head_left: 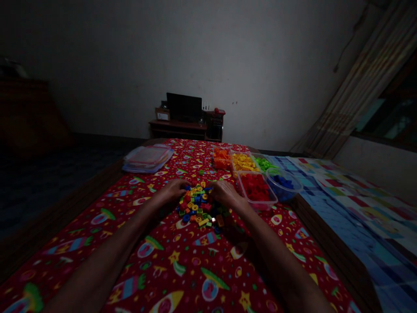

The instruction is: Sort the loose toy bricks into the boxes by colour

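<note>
A loose pile of small toy building bricks (197, 202) in blue, yellow, green, red and orange lies on the red patterned cloth between my hands. My left hand (176, 190) is at the pile's left side, its fingers curled by a blue piece. At the right side my right hand (224, 191) reaches in, fingers bent together near another blue piece. Dim light and small size hide what either hand grips. Right of my right hand stand a clear box of red bricks (256, 187) and a round tub of blue bricks (283, 182).
Behind them are boxes of orange bricks (222, 158), yellow bricks (243, 162) and green bricks (264, 164). Stacked clear lids (148, 157) lie at the table's far left. A lone green brick (201, 172) sits beyond the pile. A bed with checked covers (345, 208) adjoins the right side.
</note>
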### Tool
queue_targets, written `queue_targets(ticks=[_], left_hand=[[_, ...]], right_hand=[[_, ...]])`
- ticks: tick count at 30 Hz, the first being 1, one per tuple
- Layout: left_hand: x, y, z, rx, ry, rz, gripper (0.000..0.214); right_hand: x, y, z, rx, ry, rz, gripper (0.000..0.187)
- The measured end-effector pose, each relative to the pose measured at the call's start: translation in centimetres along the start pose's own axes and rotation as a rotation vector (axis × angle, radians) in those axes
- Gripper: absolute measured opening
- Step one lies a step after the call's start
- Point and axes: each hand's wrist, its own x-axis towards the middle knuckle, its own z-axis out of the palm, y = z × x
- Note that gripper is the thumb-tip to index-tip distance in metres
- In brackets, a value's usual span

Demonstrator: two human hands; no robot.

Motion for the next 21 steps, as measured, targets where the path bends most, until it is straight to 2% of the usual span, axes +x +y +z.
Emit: queue_targets(ticks=[3,6,9,12,16,21], left_hand=[[0.0,0.0,-0.3,-0.019,-0.008,-0.043,0.029],[0.3,-0.7,-0.1,0.032,0.046,0.006,0.023],[0.8,-1.4,0.2,0.036,0.103,0.036,0.021],[1.0,-1.4,0.1,-0.037,0.101,-0.034,0.024],[0.7,-0.1,-0.5,-0.11,0.101,-0.003,0.03],[0.1,1.9,-0.7,-0.071,0.028,0.12,0.038]], right_hand=[[0.0,0.9,-0.8,-0.02,0.033,0.038,0.04],[0.1,1.8,-1.3,0.013,0.087,0.077,0.042],[0.1,2.4,-1.0,0.012,0.101,0.117,0.036],[0.4,2.4,-0.1,0.008,0.113,0.061,0.029],[1.0,1.9,1.0,0.028,0.046,-0.134,0.022],[1.4,1.5,1.5,-0.064,0.002,-0.074,0.025]])
